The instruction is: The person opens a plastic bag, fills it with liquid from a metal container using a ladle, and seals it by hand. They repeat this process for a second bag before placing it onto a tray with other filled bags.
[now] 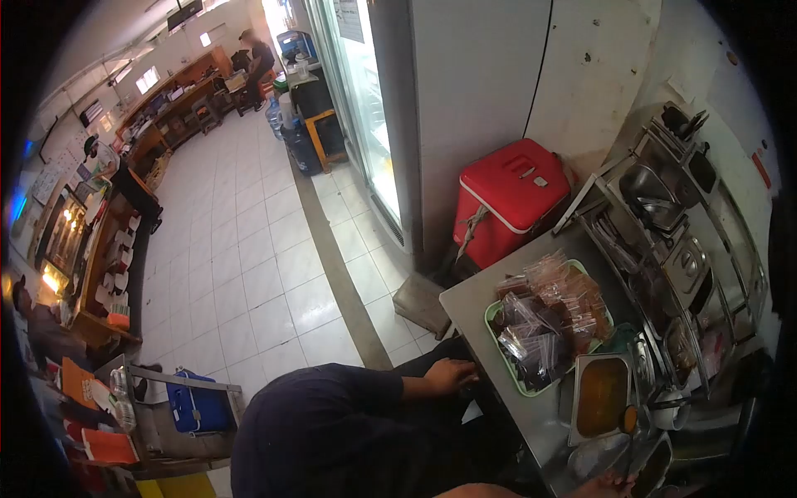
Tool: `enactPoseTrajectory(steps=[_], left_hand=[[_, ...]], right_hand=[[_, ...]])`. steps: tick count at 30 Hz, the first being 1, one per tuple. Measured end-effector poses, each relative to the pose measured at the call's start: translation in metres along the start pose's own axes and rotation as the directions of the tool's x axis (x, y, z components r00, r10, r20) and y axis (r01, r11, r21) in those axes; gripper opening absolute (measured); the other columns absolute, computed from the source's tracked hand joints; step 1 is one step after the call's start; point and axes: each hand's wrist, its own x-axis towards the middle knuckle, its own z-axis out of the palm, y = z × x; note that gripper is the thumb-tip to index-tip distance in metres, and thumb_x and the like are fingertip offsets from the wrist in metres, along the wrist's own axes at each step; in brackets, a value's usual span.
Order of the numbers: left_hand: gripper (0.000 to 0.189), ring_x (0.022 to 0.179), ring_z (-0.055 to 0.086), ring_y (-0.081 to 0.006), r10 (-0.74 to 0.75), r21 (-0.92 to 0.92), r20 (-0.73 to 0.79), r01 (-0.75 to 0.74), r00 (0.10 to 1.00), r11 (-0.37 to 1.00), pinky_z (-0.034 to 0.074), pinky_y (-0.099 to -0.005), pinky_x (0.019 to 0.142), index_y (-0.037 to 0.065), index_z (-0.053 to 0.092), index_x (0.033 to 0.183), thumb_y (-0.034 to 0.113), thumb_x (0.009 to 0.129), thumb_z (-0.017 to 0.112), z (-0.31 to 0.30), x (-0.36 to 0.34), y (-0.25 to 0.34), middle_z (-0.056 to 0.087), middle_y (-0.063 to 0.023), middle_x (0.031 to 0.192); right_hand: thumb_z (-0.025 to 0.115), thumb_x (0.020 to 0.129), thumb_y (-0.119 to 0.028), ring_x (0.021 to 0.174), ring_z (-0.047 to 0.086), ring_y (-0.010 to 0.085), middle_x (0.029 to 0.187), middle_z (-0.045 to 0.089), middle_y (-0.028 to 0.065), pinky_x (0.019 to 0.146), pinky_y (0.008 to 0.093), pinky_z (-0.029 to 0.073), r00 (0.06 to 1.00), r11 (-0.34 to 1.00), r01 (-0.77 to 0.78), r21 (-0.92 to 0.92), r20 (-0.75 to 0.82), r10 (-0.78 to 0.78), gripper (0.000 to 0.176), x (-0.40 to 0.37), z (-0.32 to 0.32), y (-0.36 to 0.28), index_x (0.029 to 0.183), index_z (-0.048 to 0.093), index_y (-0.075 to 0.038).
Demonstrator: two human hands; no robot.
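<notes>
My left hand (pixel 449 377) rests on my dark-clothed leg beside the metal table's edge, its fingers lying loosely with nothing seen in them. Low at the bottom edge, my right hand (pixel 608 483) is partly cut off, its fingers together near a clear plastic bag (pixel 599 456); what they hold is too small to make out. Above it stands a metal pan (pixel 603 397) of orange-brown liquid, with a small round orange-brown item (pixel 629 419) by its rim. A green-rimmed tray (pixel 532 392) holds several small clear bags of dark and reddish contents (pixel 531 328).
Metal containers (pixel 687 270) fill a rack at the right. A red cooler (pixel 510 187) stands behind the metal table (pixel 462 297). Further off are a lit glass-door fridge (pixel 374 124), a blue cooler (pixel 195 404), a seated person (pixel 259 62) and a person at the left counter (pixel 104 162).
</notes>
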Motion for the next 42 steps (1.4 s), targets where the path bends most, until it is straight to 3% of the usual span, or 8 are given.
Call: enactPoseTrajectory(steps=[10,13,14,17,21,24,27,42], left_hand=[[0.039,0.098,0.067,-0.0390,-0.023,0.078,-0.115,0.032,0.993,0.996,0.054,-0.0486,0.085,0.013,0.065,0.117,0.046,0.098,0.056,0.005,0.007,-0.009,0.070,-0.0144,0.109],[0.039,0.100,0.066,-0.0401,-0.053,0.034,-0.111,0.057,0.992,0.998,0.053,-0.0488,0.086,0.014,0.065,0.120,0.045,0.098,0.057,0.010,0.008,-0.011,0.069,-0.0157,0.112],[0.039,0.100,0.066,-0.0402,-0.066,0.045,-0.094,0.071,0.993,0.996,0.053,-0.0486,0.086,0.013,0.066,0.119,0.045,0.098,0.057,0.009,0.007,-0.010,0.069,-0.0160,0.112],[0.038,0.101,0.066,-0.0400,-0.146,-0.029,-0.079,0.144,0.986,0.989,0.054,-0.0468,0.087,0.014,0.066,0.120,0.042,0.097,0.058,0.004,0.013,-0.004,0.068,-0.0164,0.116],[0.040,0.100,0.070,-0.0349,-0.210,-0.225,-0.149,0.173,0.966,0.959,0.054,-0.0437,0.089,0.011,0.064,0.127,0.040,0.099,0.057,0.035,0.020,-0.020,0.069,-0.0163,0.117],[0.045,0.103,0.070,-0.0279,-0.427,-0.499,0.168,0.451,0.888,0.740,0.054,-0.0409,0.090,0.007,0.062,0.130,0.041,0.102,0.053,0.009,0.018,0.018,0.070,-0.0164,0.116],[0.050,0.105,0.067,-0.0233,-0.234,-0.585,0.309,0.378,0.922,0.717,0.053,-0.0388,0.090,0.003,0.062,0.128,0.046,0.104,0.050,0.015,0.006,0.001,0.070,-0.0154,0.113],[0.060,0.104,0.063,-0.0262,-0.145,-0.324,0.547,0.368,0.824,0.871,0.049,-0.0353,0.094,0.002,0.062,0.122,0.054,0.106,0.039,-0.064,-0.014,0.062,0.066,-0.0157,0.110]], right_hand=[[0.051,0.103,-0.034,0.062,0.051,0.0209,0.080,0.059,0.0102,0.058,0.0357,0.046,0.971,0.971,-0.226,0.085,-0.060,0.231,0.032,-0.024,0.073,-0.015,0.106,0.064,-0.005],[0.052,0.103,-0.034,0.064,0.048,0.0217,0.080,0.056,0.0102,0.061,0.0376,0.042,0.947,0.926,-0.277,0.257,0.234,0.218,0.032,-0.002,0.037,-0.009,0.111,0.064,-0.005],[0.053,0.102,-0.035,0.065,0.044,0.0213,0.079,0.053,0.0087,0.063,0.0389,0.039,0.977,0.997,-0.021,-0.074,-0.214,0.005,0.032,-0.013,0.054,-0.005,0.113,0.063,-0.007],[0.054,0.101,-0.031,0.066,0.044,0.0201,0.077,0.049,0.0064,0.062,0.0353,0.038,0.932,0.998,0.064,0.009,-0.359,-0.057,0.027,-0.004,0.033,-0.002,0.108,0.062,-0.006],[0.061,0.097,-0.025,0.065,0.040,0.0182,0.074,0.043,0.0025,0.059,0.0306,0.034,0.955,0.998,-0.050,-0.029,-0.293,0.039,0.020,-0.027,0.095,-0.007,0.105,0.060,-0.006],[0.062,0.097,-0.025,0.065,0.042,0.0179,0.074,0.045,0.0033,0.058,0.0317,0.036,0.942,0.997,0.000,-0.082,-0.333,-0.028,0.022,-0.033,0.106,-0.007,0.105,0.059,-0.005],[0.063,0.096,-0.024,0.065,0.043,0.0177,0.073,0.046,0.0040,0.057,0.0328,0.038,0.927,0.992,0.051,-0.115,-0.365,-0.090,0.023,-0.032,0.116,0.000,0.105,0.059,-0.003],[0.042,0.107,-0.037,0.092,0.069,0.0339,0.110,0.070,0.0206,0.072,0.0421,0.057,0.816,0.806,-0.524,0.276,0.435,0.381,0.046,0.021,-0.028,-0.008,0.125,0.066,-0.002]])
